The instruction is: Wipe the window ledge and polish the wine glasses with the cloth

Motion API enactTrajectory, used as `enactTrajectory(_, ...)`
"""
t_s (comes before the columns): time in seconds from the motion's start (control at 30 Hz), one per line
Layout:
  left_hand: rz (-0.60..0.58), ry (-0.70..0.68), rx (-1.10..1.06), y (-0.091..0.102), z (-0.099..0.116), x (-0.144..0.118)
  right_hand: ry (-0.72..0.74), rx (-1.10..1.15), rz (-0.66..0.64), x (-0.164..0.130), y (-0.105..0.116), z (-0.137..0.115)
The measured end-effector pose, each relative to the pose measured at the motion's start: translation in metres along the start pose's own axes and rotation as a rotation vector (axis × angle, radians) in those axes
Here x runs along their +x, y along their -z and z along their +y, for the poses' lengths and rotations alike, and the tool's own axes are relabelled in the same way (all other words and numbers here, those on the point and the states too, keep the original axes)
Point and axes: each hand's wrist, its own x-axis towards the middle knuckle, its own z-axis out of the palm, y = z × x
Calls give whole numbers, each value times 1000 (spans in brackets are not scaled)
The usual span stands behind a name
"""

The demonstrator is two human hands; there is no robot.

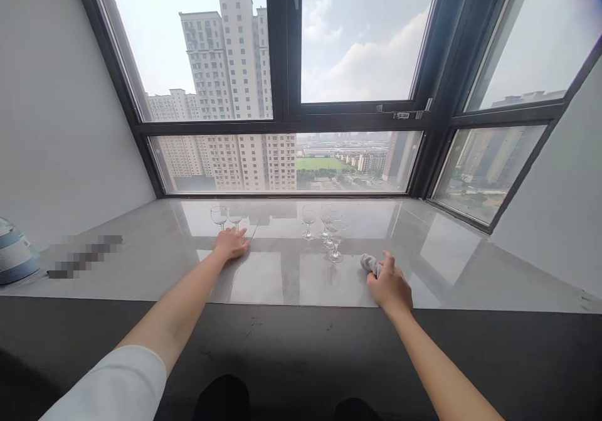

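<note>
On the left part of the glossy sill, my left hand (230, 244) is right by two clear stemmed glasses. Its fingers are spread and partly hide the foot of the nearer glass (235, 213); the other glass (218, 215) stands just left of it. Farther right, my right hand (391, 283) is closed on a crumpled grey cloth (370, 263) close above the sill. Between the hands stand several more stemmed glasses, upright: one glass (308, 219) a little apart, and a cluster with a front glass (335, 243) nearest me.
The shiny grey tiled sill (263, 283) ends at a front edge over a dark wall (282, 333). Dark-framed windows (282, 126) rise behind it. At far left sit a blue-and-white container (16, 255) and a blurred-out item (84, 256). White walls (559, 201) close both sides.
</note>
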Motion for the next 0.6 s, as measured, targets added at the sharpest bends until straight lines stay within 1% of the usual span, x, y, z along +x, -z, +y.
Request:
enactTrajectory(0.17,-20,99,-165,-14,3,20,-6,7,-18,0,1,1)
enactTrajectory(0.27,16,79,-225,-14,4,24,1,15,-20,0,1,1)
enactTrajectory(0.37,58,38,-222,-10,6,19,6,16,-14,0,0,1)
enactTrajectory(0.43,120,-35,-212,-8,9,12,-3,15,-16,1,0,1)
enactTrajectory(0.53,223,-207,-230,-5,13,-1,-10,13,-26,0,1,0)
enactTrajectory(0.6,232,-314,-283,-4,17,-10,-6,12,-29,0,1,0)
